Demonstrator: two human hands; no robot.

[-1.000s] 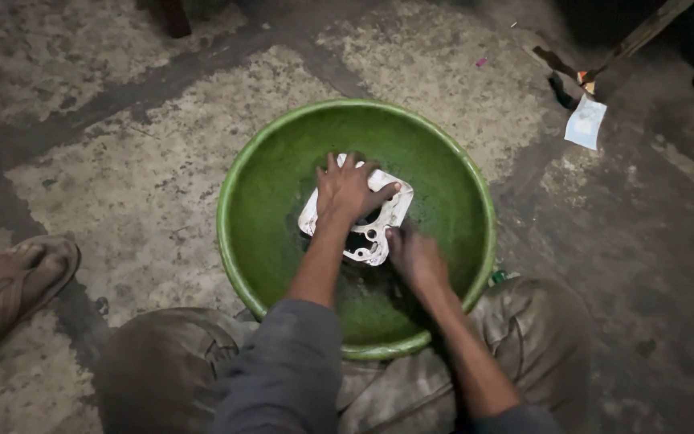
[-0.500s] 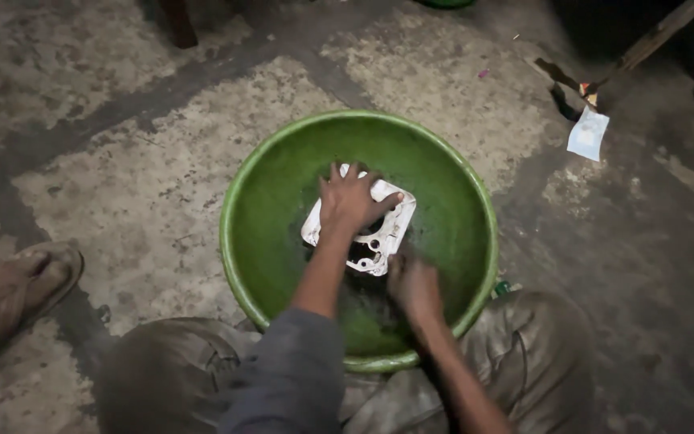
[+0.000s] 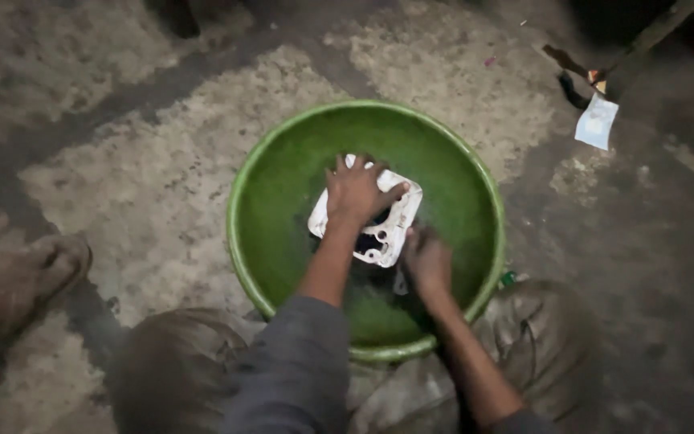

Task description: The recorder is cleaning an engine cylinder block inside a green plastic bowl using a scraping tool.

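A round green basin (image 3: pixel 475 193) stands on the floor between my knees. Inside it lies a flat white plate (image 3: pixel 403 210) with several cut-out holes, tilted against the basin's bottom. My left hand (image 3: pixel 355 191) lies on top of the plate with fingers spread and the thumb hooked over its right edge, holding it down. My right hand (image 3: pixel 427 261) is at the plate's lower right corner with fingers curled and is blurred. A small pale bit (image 3: pixel 399 281) shows under it; whether that hand holds something is unclear. Dark liquid or grime sits in the basin's bottom.
The rough concrete floor (image 3: pixel 162 177) has dark wet streaks. Another person's sandalled foot (image 3: pixel 38 273) is at the left. A white scrap of paper (image 3: pixel 596 122) and a slanted wooden stick (image 3: pixel 652 28) lie at the upper right. My knees (image 3: pixel 548 337) flank the basin's near rim.
My right hand drew back from the plate's corner and has returned to it. My left hand has stayed on the plate. The view has shifted slightly.
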